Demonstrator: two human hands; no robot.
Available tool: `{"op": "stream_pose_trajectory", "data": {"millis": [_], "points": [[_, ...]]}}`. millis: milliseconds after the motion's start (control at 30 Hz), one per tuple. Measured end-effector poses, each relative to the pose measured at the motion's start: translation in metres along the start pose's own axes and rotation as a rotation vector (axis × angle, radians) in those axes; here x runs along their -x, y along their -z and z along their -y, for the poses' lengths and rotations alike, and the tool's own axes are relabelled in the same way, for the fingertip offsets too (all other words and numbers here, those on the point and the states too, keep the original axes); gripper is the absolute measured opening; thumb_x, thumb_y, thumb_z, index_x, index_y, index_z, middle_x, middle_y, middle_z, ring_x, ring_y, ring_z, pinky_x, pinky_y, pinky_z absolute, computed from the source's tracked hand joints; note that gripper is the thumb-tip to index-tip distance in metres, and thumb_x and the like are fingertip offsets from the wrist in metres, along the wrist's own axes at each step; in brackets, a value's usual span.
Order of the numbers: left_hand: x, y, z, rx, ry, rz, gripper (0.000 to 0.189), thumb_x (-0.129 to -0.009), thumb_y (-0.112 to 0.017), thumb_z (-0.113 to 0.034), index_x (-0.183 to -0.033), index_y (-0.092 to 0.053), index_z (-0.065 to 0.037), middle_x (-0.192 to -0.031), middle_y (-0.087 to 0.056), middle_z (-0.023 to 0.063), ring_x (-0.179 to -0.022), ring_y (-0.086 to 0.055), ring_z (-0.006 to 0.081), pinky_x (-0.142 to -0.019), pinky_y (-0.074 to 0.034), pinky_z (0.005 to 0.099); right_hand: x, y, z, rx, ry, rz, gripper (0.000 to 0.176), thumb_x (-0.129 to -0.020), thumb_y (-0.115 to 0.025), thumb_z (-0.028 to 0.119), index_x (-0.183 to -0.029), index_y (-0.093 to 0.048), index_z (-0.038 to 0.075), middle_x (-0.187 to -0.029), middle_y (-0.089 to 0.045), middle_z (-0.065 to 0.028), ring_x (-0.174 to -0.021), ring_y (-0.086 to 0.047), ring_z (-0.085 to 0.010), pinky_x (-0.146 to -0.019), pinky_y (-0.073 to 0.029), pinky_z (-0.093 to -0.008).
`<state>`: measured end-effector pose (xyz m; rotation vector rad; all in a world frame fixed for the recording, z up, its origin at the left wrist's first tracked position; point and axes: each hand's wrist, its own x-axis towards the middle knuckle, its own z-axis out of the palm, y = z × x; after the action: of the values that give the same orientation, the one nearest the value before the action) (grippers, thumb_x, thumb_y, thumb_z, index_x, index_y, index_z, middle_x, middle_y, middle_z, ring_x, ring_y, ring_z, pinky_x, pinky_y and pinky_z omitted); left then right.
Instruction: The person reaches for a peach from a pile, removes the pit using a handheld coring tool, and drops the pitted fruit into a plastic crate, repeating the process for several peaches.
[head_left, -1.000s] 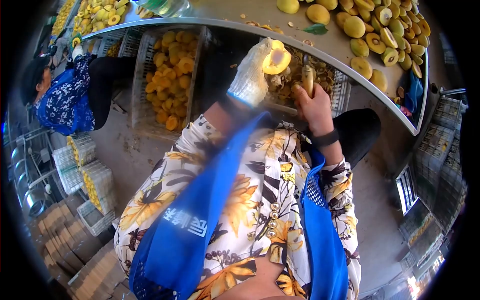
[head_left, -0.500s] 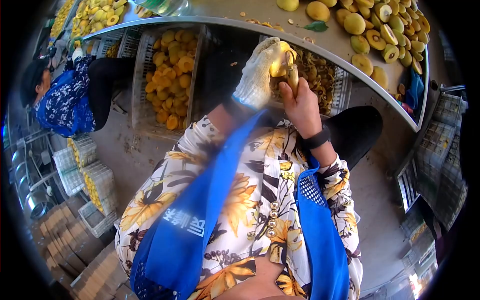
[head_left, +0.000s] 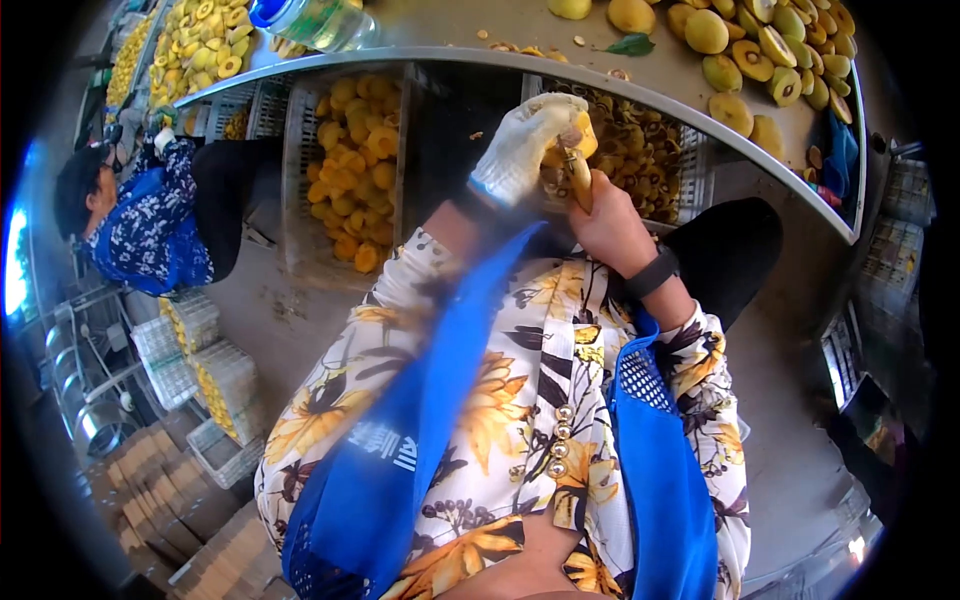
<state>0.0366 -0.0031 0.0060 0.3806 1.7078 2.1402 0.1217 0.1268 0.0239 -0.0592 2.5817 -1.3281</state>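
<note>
My left hand, in a white knitted glove, is closed round a yellow peach half. My bare right hand, with a dark band at the wrist, grips the wooden handle of a pitting knife. The tool's metal end is at the cut face of the peach, where something brownish shows; its exact shape is partly hidden. Both hands are above a crate of brown pits and scraps, just below the table edge.
Peaches, whole and halved, lie on the metal-edged table, with a water bottle at its left. A crate of peach halves stands left of my hands. Another person sits at far left, near stacked crates.
The tool and my right hand have turned and dropped slightly at the peach half. The gloved hand has rolled, still gripping the fruit. The whole view has shifted slightly.
</note>
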Motion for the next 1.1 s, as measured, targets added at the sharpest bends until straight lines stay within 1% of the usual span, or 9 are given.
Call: {"op": "stream_pose_trajectory", "data": {"millis": [33, 100, 267, 433, 533, 700, 767, 867, 1100], "points": [[-0.001, -0.003, -0.014, 0.190, 0.189, -0.022, 0.022, -0.085, -0.055, -0.014, -0.101, -0.057, 0.001, -0.083, -0.061, 0.0100, -0.073, -0.059, 0.0168, -0.066, -0.049, 0.0268, -0.002, -0.009, -0.012, -0.032, 0.052, -0.055, 0.020, -0.080, -0.052, 0.012, -0.091, -0.047, -0.003, -0.071, -0.057, -0.0223, -0.066, -0.056, -0.0374, -0.059, -0.045, -0.0382], [-0.005, 0.001, -0.002, 0.100, 0.075, -0.081, 0.024, -0.085, -0.058, -0.019, -0.100, -0.058, 0.001, -0.083, -0.060, 0.0093, -0.075, -0.059, 0.0159, -0.067, -0.049, 0.0262, -0.006, -0.022, -0.025, -0.227, 0.015, -0.101, 0.015, -0.081, -0.050, 0.011, -0.089, -0.047, 0.000, -0.063, -0.055, -0.0126, -0.047, -0.053, -0.0245, -0.045, -0.043, -0.0315], [0.004, -0.034, -0.013, 0.242, 0.039, -0.432, 0.028, -0.086, -0.058, -0.024, -0.103, -0.056, -0.001, -0.086, -0.060, 0.0086, -0.079, -0.059, 0.0148, -0.070, -0.049, 0.0255, -0.012, -0.028, -0.013, -0.666, -0.161, -0.078, 0.009, -0.083, -0.048, 0.009, -0.090, -0.046, 0.004, -0.055, -0.046, 0.0013, -0.035, -0.039, -0.0062, -0.032, -0.031, -0.0207], [-0.006, -0.006, 0.004, 0.025, 0.110, -0.206, 0.032, -0.092, -0.046, -0.025, -0.111, -0.048, 0.000, -0.094, -0.058, 0.0079, -0.087, -0.056, 0.0176, -0.077, -0.047, 0.0275, -0.015, -0.040, -0.014, -0.609, -0.122, -0.037, 0.009, -0.082, -0.046, 0.006, -0.091, -0.045, 0.004, -0.054, -0.045, 0.0009, -0.035, -0.040, -0.0076, -0.032, -0.032, -0.0211], [-0.015, -0.011, 0.005, 0.418, 0.150, -0.284, 0.022, -0.085, -0.058, -0.029, -0.086, -0.059, -0.006, -0.074, -0.059, 0.0047, -0.063, -0.058, 0.0178, -0.052, -0.048, 0.0300, -0.014, -0.038, -0.007, -0.602, -0.143, -0.011, 0.010, -0.081, -0.045, 0.004, -0.090, -0.045, 0.004, -0.053, -0.045, 0.0004, -0.035, -0.039, -0.0079, -0.032, -0.032, -0.0213], [-0.016, -0.023, -0.004, 0.047, 0.119, -0.314, 0.038, -0.086, -0.052, -0.036, -0.102, -0.054, -0.001, -0.091, -0.060, 0.0122, -0.081, -0.059, 0.0256, -0.067, -0.048, 0.0331, -0.010, -0.018, 0.002, -0.899, -0.247, 0.082, 0.009, -0.080, -0.046, 0.003, -0.088, -0.044, 0.005, -0.053, -0.043, -0.0002, -0.034, -0.037, -0.0080, -0.031, -0.031, -0.0219], [-0.027, -0.025, -0.001, 0.441, 0.366, -0.438, 0.028, -0.084, -0.060, -0.033, -0.083, -0.057, -0.006, -0.076, -0.058, 0.0076, -0.062, -0.057, 0.0194, -0.049, -0.048, 0.0320, -0.009, -0.007, -0.003, -1.213, -0.296, 0.242, 0.008, -0.081, -0.049, 0.004, -0.087, -0.045, 0.007, -0.054, -0.041, -0.0003, -0.034, -0.033, -0.0067, -0.031, -0.028, -0.0216], [-0.026, -0.016, -0.001, 0.598, 0.457, -0.300, 0.033, -0.084, -0.058, -0.039, -0.087, -0.056, -0.006, -0.075, -0.058, 0.0085, -0.061, -0.057, 0.0205, -0.049, -0.048, 0.0330, -0.012, -0.007, -0.009, -1.429, -0.337, 0.334, 0.008, -0.083, -0.051, 0.006, -0.088, -0.045, 0.008, -0.055, -0.040, -0.0002, -0.034, -0.030, -0.0056, -0.031, -0.026, -0.0208], [-0.022, -0.011, -0.004, 0.589, 0.441, -0.406, 0.039, -0.085, -0.055, -0.045, -0.089, -0.055, -0.007, -0.076, -0.057, 0.0094, -0.064, -0.056, 0.0221, -0.049, -0.048, 0.0336, -0.021, -0.012, -0.017, -1.533, -0.214, 0.536, 0.008, -0.084, -0.048, 0.003, -0.090, -0.046, 0.007, -0.054, -0.039, -0.0002, -0.033, -0.028, -0.0057, -0.031, -0.026, -0.0212]]}}
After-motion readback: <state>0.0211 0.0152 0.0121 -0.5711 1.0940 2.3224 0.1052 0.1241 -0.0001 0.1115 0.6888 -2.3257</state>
